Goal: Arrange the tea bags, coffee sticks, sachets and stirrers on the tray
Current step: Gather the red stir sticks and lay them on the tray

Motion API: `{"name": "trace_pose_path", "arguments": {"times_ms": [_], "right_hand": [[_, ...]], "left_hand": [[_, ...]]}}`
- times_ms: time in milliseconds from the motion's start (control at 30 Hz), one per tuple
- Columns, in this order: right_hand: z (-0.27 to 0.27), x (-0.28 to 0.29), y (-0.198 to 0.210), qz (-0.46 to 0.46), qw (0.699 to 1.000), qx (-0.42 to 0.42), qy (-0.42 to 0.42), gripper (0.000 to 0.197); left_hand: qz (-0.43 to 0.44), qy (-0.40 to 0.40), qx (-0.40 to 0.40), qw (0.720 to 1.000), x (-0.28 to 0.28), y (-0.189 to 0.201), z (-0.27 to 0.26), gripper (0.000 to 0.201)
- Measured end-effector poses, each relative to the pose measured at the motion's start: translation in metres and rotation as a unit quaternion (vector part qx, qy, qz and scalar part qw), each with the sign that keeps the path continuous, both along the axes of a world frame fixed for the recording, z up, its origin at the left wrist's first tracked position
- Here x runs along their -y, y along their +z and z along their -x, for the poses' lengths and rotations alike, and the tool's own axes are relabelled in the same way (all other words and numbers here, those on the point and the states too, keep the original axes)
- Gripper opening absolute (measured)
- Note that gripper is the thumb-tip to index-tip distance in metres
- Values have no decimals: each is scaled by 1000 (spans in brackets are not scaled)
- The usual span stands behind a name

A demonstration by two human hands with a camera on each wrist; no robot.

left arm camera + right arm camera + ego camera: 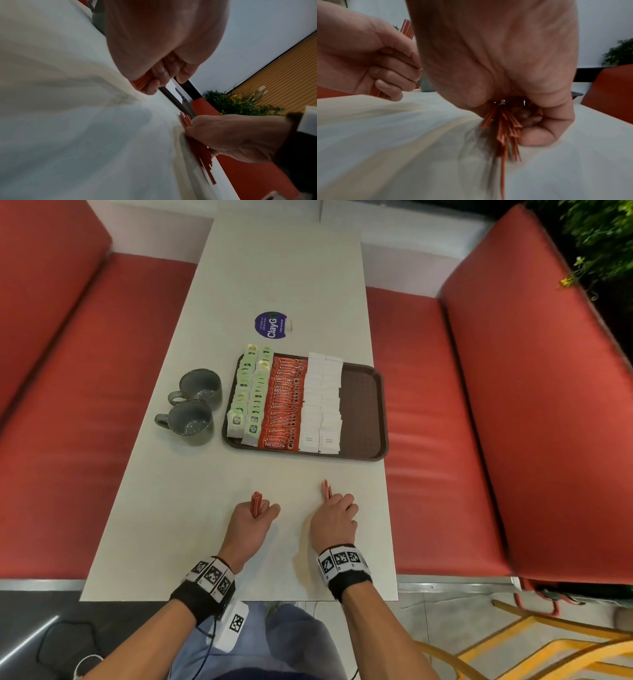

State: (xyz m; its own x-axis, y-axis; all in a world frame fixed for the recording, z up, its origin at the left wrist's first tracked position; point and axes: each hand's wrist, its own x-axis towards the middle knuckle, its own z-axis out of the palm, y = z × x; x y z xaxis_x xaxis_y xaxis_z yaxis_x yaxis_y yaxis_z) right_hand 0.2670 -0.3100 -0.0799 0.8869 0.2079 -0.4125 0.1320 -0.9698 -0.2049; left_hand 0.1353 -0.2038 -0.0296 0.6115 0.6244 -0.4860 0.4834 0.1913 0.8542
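Fingers [346,503] of both hands are curled round upright stirrers [256,503]; the tray's [363,405] bare strip lies ahead, nearer the right hand [334,520].

Matt pale table [239,285] – textured brown plastic tray [363,405] – glazed grey mugs [198,385]

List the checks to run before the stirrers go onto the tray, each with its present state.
1. Left hand grips its stirrer bundle: ok.
2. Right hand grips its stirrer bundle: ok.
3. Right bundle's ends even: not ok; in the right wrist view they splay unevenly against the table.
4. Left bundle's ends even: cannot tell, the lower ends are mostly hidden.
5. Bare strip on the tray right of the white sachets: ok.
6. Tea bags and coffee sticks already in rows on the tray: ok.
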Motion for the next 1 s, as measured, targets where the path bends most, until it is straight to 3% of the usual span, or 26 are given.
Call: {"name": "trace_pose_path", "arguments": {"times_ms": [100, 200, 300, 500, 567, 600, 700, 833, 1000], "right_hand": [[-8, 3, -4, 27, 997, 60, 37, 23], [-4, -2, 3, -11, 1000, 18, 20, 20], [-8, 0, 3, 6, 999, 27, 34, 18], [-31, 20, 11, -82, 996, -28, 4, 10], [-22, 22, 15, -98, 994, -28, 48, 26], [-23, 26, 22, -115, 989, -24, 86, 24], [-10, 28, 60, -256, 946, -165, 110, 15], [17, 27, 71, -357, 896, -153, 217, 5], [26, 24, 75, -390, 893, -153, 165, 19]], "left_hand": [[-3, -1, 2, 1000, 0, 2, -3, 61], [-6, 1, 2, 1000, -3, 4, -6, 60], [-5, 1, 0, 1000, -4, 7, -8, 58], [-8, 1, 4, 1000, -6, 14, -16, 60], [-4, -4, 12, 1000, -6, 18, -19, 61], [-2, -10, 19, 1000, -6, 21, -21, 60], [6, -49, 53, 997, -6, 34, -29, 45], [16, -93, 96, 991, -8, 52, -44, 27], [-48, -175, 116, 976, -20, 55, -50, 13]]}}
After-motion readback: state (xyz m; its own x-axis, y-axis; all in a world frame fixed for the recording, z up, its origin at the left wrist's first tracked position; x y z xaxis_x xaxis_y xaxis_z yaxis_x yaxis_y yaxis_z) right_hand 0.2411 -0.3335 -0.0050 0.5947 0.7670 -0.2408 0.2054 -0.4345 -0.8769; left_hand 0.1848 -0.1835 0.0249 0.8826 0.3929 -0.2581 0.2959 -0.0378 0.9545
